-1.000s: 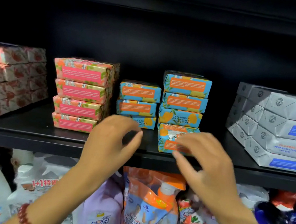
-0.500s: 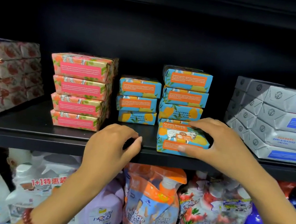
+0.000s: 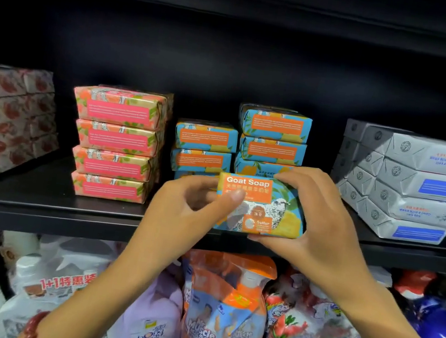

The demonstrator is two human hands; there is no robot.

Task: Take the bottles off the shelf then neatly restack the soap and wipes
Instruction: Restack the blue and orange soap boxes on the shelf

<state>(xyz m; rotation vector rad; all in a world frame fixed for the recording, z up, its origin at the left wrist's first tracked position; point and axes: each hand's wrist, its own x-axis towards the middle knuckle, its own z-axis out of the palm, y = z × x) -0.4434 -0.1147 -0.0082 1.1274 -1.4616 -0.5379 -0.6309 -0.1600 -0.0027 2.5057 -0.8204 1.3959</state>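
Blue soap box (image 3: 261,206) before black shelf (image 3: 38,199)

A: Where's the soap bar (image 3: 261,206)?
B: In both hands, label facing the camera. Left hand (image 3: 181,209) pinches its left end, right hand (image 3: 323,227) wraps its right end.
A: Around it?
B: Blue stacks (image 3: 272,138) just behind it. Pink stack (image 3: 117,144) to its left, grey boxes (image 3: 416,186) to its right. Shelf (image 3: 64,217) edge just below it; contact unclear. Orange pouch (image 3: 224,308) further below.
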